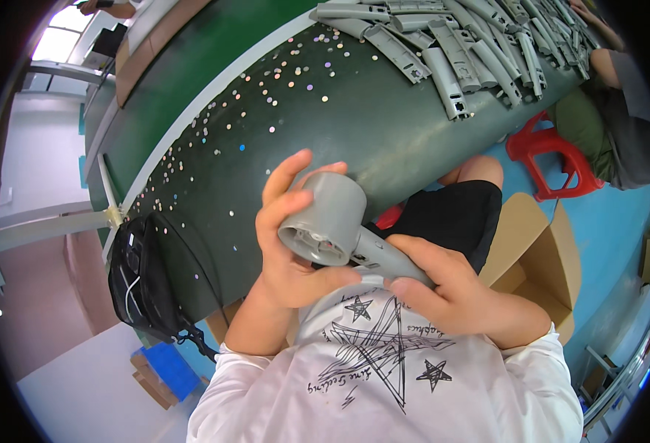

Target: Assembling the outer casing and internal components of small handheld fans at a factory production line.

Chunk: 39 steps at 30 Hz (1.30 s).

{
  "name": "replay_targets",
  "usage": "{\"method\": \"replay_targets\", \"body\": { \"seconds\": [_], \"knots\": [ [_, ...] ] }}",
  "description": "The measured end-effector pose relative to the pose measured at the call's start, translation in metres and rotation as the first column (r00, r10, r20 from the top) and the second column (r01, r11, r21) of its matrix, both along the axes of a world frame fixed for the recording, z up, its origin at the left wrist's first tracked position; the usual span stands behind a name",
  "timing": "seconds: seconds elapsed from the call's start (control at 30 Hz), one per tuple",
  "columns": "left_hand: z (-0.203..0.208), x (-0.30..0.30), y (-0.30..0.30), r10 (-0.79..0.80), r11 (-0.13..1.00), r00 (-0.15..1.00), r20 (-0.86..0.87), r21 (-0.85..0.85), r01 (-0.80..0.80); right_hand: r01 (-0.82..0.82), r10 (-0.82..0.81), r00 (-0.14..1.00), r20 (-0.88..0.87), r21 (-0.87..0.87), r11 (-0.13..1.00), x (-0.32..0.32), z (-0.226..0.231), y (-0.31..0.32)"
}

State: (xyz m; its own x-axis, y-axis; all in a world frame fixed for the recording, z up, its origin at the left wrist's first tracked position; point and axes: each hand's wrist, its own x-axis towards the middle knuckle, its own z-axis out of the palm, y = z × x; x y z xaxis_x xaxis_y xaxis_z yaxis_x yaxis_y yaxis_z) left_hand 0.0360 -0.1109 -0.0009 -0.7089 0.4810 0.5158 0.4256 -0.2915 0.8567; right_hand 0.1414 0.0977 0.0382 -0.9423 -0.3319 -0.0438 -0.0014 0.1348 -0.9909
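One grey housing, held before our white shirt: left hand half-curled round its barrel, right hand wrapped on its handle; we judge uneven twisting could strain the joint.

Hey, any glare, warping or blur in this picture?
In the head view: the window looks washed out nearly white; a soft sheen lies on the green table; its long edge bows into a curve; the grey part looks fairly sharp.
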Motion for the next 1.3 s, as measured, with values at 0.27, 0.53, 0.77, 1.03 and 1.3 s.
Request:
{"method": "replay_targets", "body": {
  "seconds": [0.27, 0.53, 0.77, 1.03, 1.3],
  "knots": [
    [0.054, 0.007, 0.033, 0.176, 0.964, 0.791, -0.585, 0.264, -0.019, 0.094, -0.067, 0.877, -0.477, 0.032, 0.995, -0.067, 0.008, -0.032],
    [0.015, 0.013, 0.023, 0.011, 0.989, 0.837, -0.548, -0.120, -0.091, -0.033, 0.049, 0.880, -0.472, 0.041, 0.999, -0.094, -0.038, -0.021],
    [0.064, 0.033, 0.025, 0.062, 0.998, 0.868, -0.492, 0.019, -0.061, -0.077, 0.099, 0.699, -0.708, 0.063, 0.995, -0.097, 0.006, -0.025],
    [0.023, 0.003, 0.021, 0.275, 0.943, 0.824, -0.495, -0.027, -0.331, 0.111, -0.106, 0.942, -0.317, -0.004, 0.994, -0.098, -0.040, -0.024],
    [0.027, 0.026, 0.005, 0.157, 0.975, 0.927, 0.341, 0.094, -0.200, 0.006, 0.057, 0.947, 0.316, -0.195, 0.981, -0.032, 0.008, -0.008]
  ]
}}
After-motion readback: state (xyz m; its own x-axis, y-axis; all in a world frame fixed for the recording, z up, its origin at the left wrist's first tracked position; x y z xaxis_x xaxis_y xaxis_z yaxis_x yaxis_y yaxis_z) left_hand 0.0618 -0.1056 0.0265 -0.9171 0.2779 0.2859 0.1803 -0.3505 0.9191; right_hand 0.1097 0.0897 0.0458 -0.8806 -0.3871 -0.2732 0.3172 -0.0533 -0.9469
